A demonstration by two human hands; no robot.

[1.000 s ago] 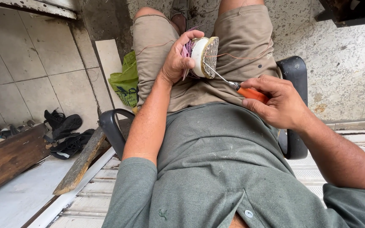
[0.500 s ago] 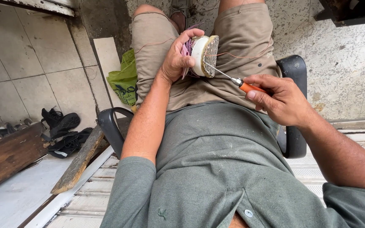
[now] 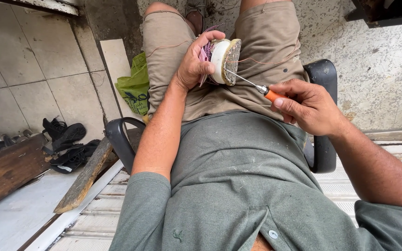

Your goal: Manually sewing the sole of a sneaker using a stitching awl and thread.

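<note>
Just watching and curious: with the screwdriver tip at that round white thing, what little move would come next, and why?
Probably a gentle push or pry with the screwdriver. Its thin metal tip already meets the rough, dark face of the round white part, which the left hand grips steady over the lap, while the right hand holds the orange handle. Thin copper wire trails from the part.

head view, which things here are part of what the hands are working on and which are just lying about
In use:
- round white part, gripped by left hand
- orange-handled screwdriver in right hand, tip against the part
- thin copper wire trailing over the lap

Lying about:
- green bag
- black shoes
- wooden plank
</note>
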